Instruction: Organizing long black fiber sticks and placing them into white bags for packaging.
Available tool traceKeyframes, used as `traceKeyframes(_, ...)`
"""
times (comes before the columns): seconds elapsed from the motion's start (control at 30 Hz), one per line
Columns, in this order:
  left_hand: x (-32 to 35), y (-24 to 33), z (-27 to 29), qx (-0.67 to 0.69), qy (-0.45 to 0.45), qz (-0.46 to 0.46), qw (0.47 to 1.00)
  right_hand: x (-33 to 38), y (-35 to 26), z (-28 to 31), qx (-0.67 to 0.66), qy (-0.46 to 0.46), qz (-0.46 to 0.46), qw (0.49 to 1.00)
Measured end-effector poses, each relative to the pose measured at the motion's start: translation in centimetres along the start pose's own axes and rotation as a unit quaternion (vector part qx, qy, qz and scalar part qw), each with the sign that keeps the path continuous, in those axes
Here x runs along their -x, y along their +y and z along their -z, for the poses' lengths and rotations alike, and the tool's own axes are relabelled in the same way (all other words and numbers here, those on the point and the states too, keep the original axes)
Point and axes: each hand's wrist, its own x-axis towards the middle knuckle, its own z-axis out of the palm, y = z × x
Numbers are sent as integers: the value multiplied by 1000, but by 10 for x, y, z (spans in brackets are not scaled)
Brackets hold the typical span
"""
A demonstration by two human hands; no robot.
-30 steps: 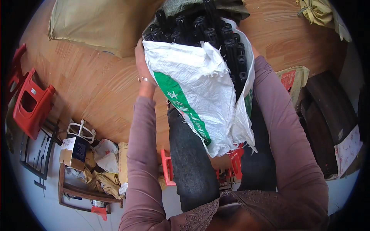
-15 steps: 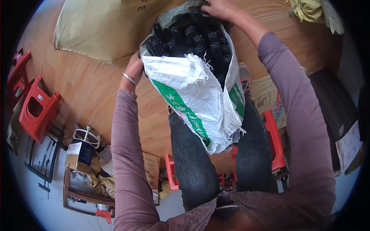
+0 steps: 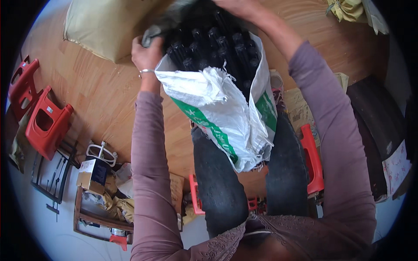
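A white woven sack (image 3: 202,87) with a green printed band stands between my knees, its near edge frayed and folded down. Many black, glossy, rod-like pieces (image 3: 213,48) stick up out of its mouth; I cannot make out their kind. Bunched grey sheeting (image 3: 151,34) runs along the far side of the mouth. My left hand (image 3: 147,54), a bracelet at its wrist, is closed on the left end of that sheeting. At the far right of the mouth, my right hand (image 3: 239,8) reaches over the pieces; its fingers are partly cut off by the upper edge and blurred.
A large tan wrapped bundle (image 3: 100,30) lies beyond the sack at the left. Red plastic stools (image 3: 50,122) stand on the left. A wooden frame (image 3: 104,224) with a small box (image 3: 92,176) is nearer. To the right are a dark curved panel (image 3: 370,117) and flat cardboard (image 3: 300,108).
My left hand has come up from the sack's left side and pulls the grey sheeting outward to the left. The right hand has shifted slightly left and up.
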Motion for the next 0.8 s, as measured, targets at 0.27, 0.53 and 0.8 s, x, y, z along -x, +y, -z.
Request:
traceKeyframes(0.27,125,40,48,93,31,-145,985,106,32,70,128,-20,7,992)
traceKeyframes(0.53,187,58,82,168,-161,-8,973,200,23,69,-48,14,-125,991)
traceKeyframes(0.8,193,67,78,23,-228,-174,958,203,23,62,56,-114,-3,992)
